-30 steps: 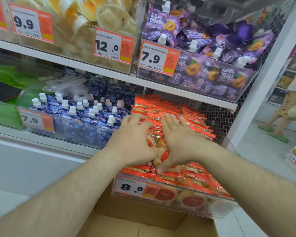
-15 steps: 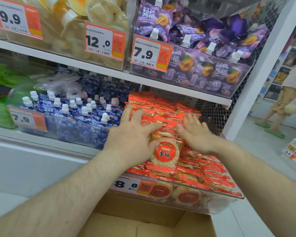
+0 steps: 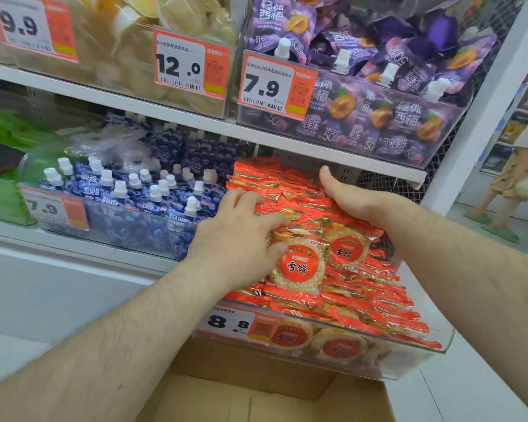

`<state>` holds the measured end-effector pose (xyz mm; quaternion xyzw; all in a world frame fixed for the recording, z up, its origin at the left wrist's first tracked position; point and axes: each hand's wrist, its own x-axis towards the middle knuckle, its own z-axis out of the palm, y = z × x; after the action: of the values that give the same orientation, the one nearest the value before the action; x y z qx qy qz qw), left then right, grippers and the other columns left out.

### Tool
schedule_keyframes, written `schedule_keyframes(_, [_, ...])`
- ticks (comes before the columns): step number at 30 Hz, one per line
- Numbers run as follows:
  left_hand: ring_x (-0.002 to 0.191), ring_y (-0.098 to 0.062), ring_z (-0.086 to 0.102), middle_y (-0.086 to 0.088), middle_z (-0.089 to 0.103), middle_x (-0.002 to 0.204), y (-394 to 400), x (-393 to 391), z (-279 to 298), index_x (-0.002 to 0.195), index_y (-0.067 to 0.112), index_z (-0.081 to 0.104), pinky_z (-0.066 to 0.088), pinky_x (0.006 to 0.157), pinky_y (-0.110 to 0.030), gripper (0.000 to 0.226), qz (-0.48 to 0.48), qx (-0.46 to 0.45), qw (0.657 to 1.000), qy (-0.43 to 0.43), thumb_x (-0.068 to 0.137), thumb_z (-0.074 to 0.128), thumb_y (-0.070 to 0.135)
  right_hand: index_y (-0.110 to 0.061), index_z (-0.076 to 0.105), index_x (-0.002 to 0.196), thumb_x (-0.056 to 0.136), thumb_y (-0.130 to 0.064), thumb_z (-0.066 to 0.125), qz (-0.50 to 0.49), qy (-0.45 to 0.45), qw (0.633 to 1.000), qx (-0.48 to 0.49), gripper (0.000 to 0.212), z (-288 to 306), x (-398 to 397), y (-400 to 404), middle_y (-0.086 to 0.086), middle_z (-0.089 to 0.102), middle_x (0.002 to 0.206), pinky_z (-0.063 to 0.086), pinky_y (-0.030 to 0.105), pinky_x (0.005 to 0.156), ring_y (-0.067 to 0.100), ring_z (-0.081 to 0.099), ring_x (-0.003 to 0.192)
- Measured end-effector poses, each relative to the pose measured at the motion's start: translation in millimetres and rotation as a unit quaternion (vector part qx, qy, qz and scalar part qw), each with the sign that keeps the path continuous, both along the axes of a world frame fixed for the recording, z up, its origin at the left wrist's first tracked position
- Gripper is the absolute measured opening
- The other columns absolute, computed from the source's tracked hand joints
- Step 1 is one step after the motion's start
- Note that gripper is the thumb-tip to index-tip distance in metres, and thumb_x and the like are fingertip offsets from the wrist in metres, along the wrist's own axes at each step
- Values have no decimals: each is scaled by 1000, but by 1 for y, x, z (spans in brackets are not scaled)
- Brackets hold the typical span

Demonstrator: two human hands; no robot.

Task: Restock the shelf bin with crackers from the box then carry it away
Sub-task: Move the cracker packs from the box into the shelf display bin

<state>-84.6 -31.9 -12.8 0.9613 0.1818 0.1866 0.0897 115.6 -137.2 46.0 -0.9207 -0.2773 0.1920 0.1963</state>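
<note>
The clear shelf bin [image 3: 415, 365] with the 8.8 price tag is piled with red-wrapped cracker packets [image 3: 375, 300]. My left hand [image 3: 241, 239] lies on the pile's left side. Its fingers curl over the packets, and its thumb pinches an upright packet [image 3: 299, 266] showing a round cracker. My right hand [image 3: 357, 199] presses edge-on against the back right of the pile, thumb straight, its fingers mostly hidden among the packets. The open cardboard box [image 3: 256, 397] sits right below the bin, and the part of its inside that shows is bare.
A bin of blue spouted pouches [image 3: 134, 208] stands left of the crackers. Purple pouches [image 3: 378, 117] and pale cups [image 3: 171, 32] fill the shelf above. A white upright [image 3: 485, 102] bounds the shelf on the right. A person [image 3: 518, 172] walks in the aisle beyond.
My right hand has slid back and to the right, turning on edge. My left hand has shifted a little, and two front packets now stand upright with their faces showing.
</note>
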Motion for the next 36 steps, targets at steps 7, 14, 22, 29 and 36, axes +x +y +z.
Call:
schedule_keyframes(7, [144, -19, 7, 5, 26, 148, 2, 0, -3, 135, 55, 37, 48, 95, -52, 45, 2, 0, 1000, -9, 91, 41, 63, -22, 19, 154, 99, -58, 22, 13, -140, 987, 71, 65, -2, -35, -57, -2, 21, 159, 13, 42, 120, 19, 18, 147])
schedule_keyframes(14, [141, -18, 12, 5, 28, 146, 0, 1, -2, 135, 54, 39, 46, 96, -50, 46, 3, -1, 1000, -6, 90, 41, 63, -13, 11, 154, 77, -52, 58, 6, -91, 986, -141, 98, -64, -32, -95, 6, 8, 161, 12, 40, 116, 25, 7, 147])
schedule_keyframes(22, [139, -19, 17, 4, 32, 144, 3, 1, -2, 134, 53, 43, 46, 95, -50, 45, 9, 9, 1000, -19, 89, 43, 62, -24, -10, 154, 53, -101, 18, 24, -41, 990, -130, 130, -69, -25, -88, 3, -19, 161, -5, 44, 120, 22, -16, 148])
schedule_keyframes(29, [139, -20, 17, 4, 31, 145, 2, 2, -2, 134, 52, 43, 45, 93, -50, 44, 8, 6, 1000, -18, 91, 44, 60, -15, -18, 152, 38, -106, 15, 89, -66, 977, -183, 150, -86, -66, -123, 7, -25, 158, -6, 44, 121, 20, -23, 146])
schedule_keyframes(36, [140, -20, 16, 2, 30, 146, 5, 4, -2, 134, 50, 44, 44, 96, -50, 44, 1, -7, 1000, -23, 91, 45, 60, -15, -3, 155, 62, -93, 40, 125, -178, 957, -190, 129, -91, -106, -108, 6, -9, 163, 8, 41, 122, 25, -6, 150])
